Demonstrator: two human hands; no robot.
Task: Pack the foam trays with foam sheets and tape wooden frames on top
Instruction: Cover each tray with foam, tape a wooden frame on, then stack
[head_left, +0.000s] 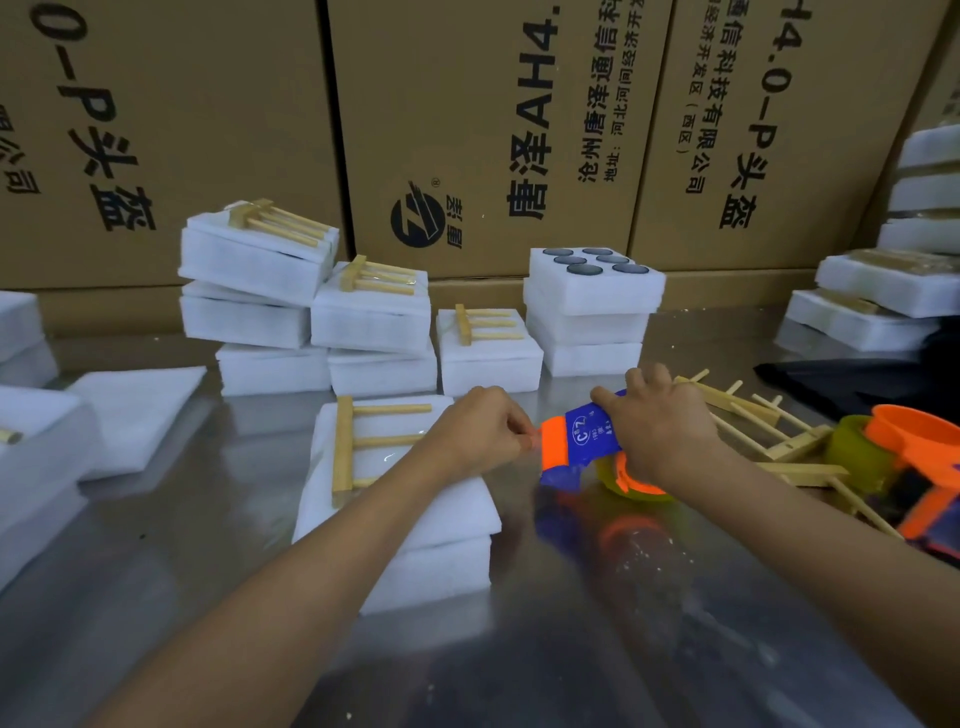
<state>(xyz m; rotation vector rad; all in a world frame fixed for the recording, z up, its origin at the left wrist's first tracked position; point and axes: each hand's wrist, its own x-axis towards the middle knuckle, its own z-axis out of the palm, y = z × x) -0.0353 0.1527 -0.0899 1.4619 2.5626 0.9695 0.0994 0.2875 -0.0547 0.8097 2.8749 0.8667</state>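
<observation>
Cardboard boxes (467, 130) printed with black characters wall off the far edge of a shiny metal table (597, 623). Near the table's middle sits a foam tray (431, 519), a second one stacked beneath it, with a wooden frame (363, 447) lying on its top. The left hand (472, 431) hovers over the tray's right edge, its fingers pinching what looks like the tape end at the mouth of a blue and orange tape gun (576, 441). The right hand (660, 426) grips the gun from above, fingers curled round it, just right of the tray. Loose frames (769, 431) lie beside that hand, with a second gun (914, 457) toward the right edge. Behind, finished trays (374, 317) are piled, one open tray (592, 280) showing dark round discs. Foam sheets (135, 415) rest at the left edge.
</observation>
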